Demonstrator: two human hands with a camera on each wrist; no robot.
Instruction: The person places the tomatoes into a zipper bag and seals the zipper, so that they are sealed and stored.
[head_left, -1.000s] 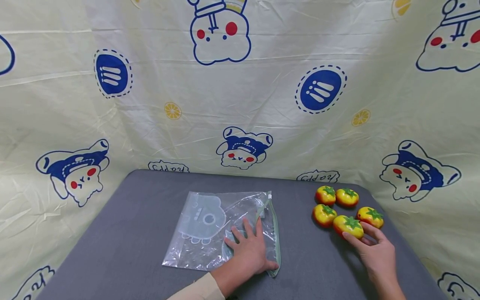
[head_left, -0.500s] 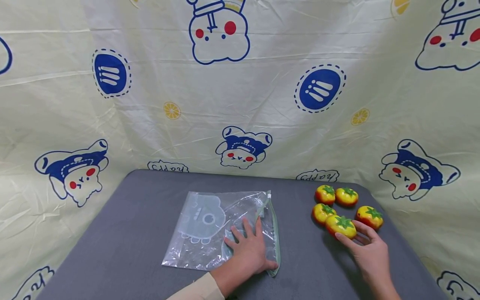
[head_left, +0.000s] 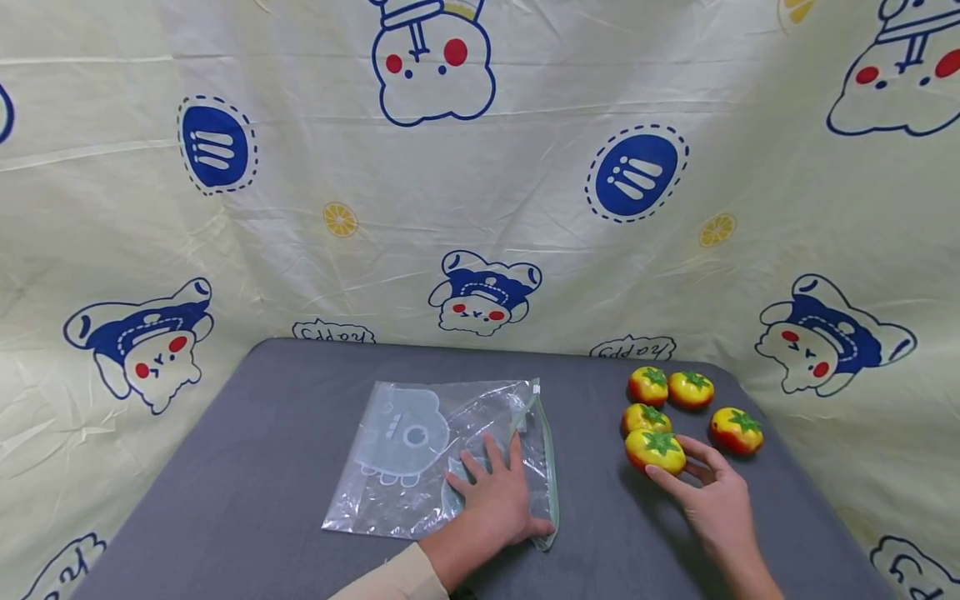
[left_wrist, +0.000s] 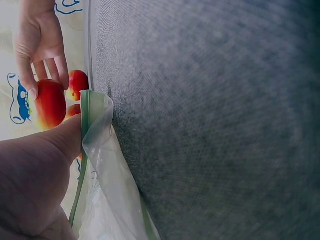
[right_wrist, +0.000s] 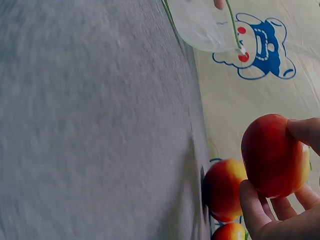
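Note:
In the head view my right hand [head_left: 716,500] pinches a yellow and red toy persimmon [head_left: 654,454] with a green leaf top, between thumb and fingers. The right wrist view shows this held persimmon [right_wrist: 274,155] raised off the table, its red underside facing the camera. My left hand [head_left: 493,504] lies with spread fingers on a clear zip bag [head_left: 405,508] with a pale printed figure. Its thumb rests by the bag's green zip edge [head_left: 553,475], and the bag's mouth [left_wrist: 100,120] gapes a little in the left wrist view.
Several more toy persimmons stand at the table's right: one [head_left: 643,419] right behind the held one, two farther back, including this one [head_left: 690,390], and one [head_left: 737,432] near the right edge. The grey table [head_left: 247,467] meets a printed curtain [head_left: 300,167] at its back.
My right hand has carried the persimmon to the left, away from the one near the right edge. The left hand and the bag stay in place.

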